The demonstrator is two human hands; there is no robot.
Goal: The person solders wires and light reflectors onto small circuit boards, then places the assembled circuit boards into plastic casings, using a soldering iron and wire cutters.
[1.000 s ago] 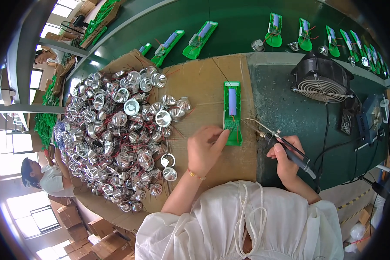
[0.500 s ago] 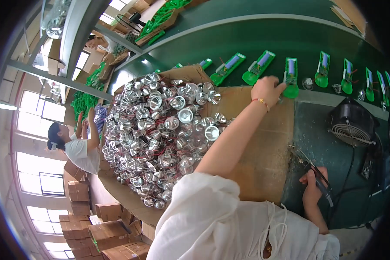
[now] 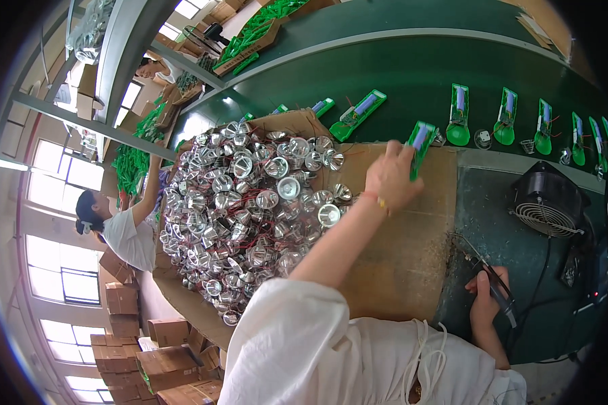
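Note:
My left hand (image 3: 390,177) grips a green plastic torch shell (image 3: 420,147) with a purple battery in it, above the brown cardboard sheet (image 3: 412,229). My fingers hide the shell's lower part. In my right hand (image 3: 488,297) is a black-handled soldering iron (image 3: 498,294), its thin metal tip pointing up and left over the sheet's right edge. To the left of my arm, a cardboard box (image 3: 297,121) is heaped with silvery reflector cups (image 3: 250,202) and thin red wires. Beyond my left hand, more green shells (image 3: 458,116) lie in a row, some beside single reflector cups (image 3: 482,138).
A black fan (image 3: 550,199) with a round wire grille stands to the right, a cable running from it. The green conveyor belt (image 3: 412,61) crosses the far side. At left, a person (image 3: 125,229) works near a green pile (image 3: 136,152); cartons (image 3: 169,368) are stacked behind.
My left hand has taken a green shell from the row and drawn it nearer, over the cardboard. A gap shows where it lay. My right hand still holds the soldering iron, barely moved.

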